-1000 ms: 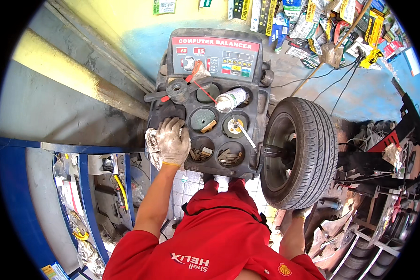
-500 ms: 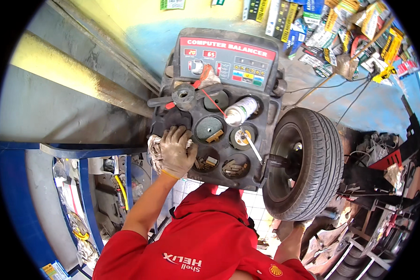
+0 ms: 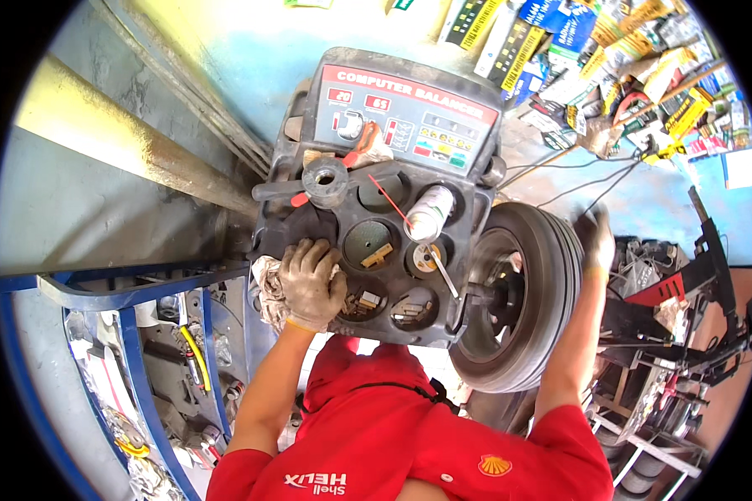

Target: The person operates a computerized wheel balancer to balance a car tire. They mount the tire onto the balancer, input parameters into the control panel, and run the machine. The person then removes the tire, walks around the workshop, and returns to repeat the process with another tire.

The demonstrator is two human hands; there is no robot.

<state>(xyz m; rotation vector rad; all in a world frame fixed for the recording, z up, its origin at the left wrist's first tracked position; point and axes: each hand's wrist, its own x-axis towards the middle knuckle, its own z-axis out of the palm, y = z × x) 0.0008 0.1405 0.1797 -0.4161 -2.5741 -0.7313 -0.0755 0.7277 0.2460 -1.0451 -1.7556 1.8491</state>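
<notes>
My left hand [image 3: 313,284], in a grey-white work glove, lies flat on the front left corner of the balancer tray [image 3: 309,250], its fingers stretched out. A crumpled rag [image 3: 269,292] is beside and partly under it. On the right, a car wheel with a black tyre [image 3: 551,284] sits upright on the balancer's shaft, its tread and rim smeared by turning. My right hand [image 3: 595,238] is just beyond the tyre's far right side, blurred by motion. Its fingers cannot be made out, nor whether it touches the tyre.
A spray can [image 3: 430,213] with a red straw leans in a tray cup. A winged clamp nut [image 3: 326,179] lies near the display panel [image 3: 401,117]. Small wheel weights [image 3: 414,307] fill the front cups. A blue rack [image 3: 134,351] stands left, a machine with a red part [image 3: 660,292] right.
My right hand has swung up from below the tyre to its far right side. The tyre tread, sharp before, is now blurred with spin. My left hand stays on the tray corner.
</notes>
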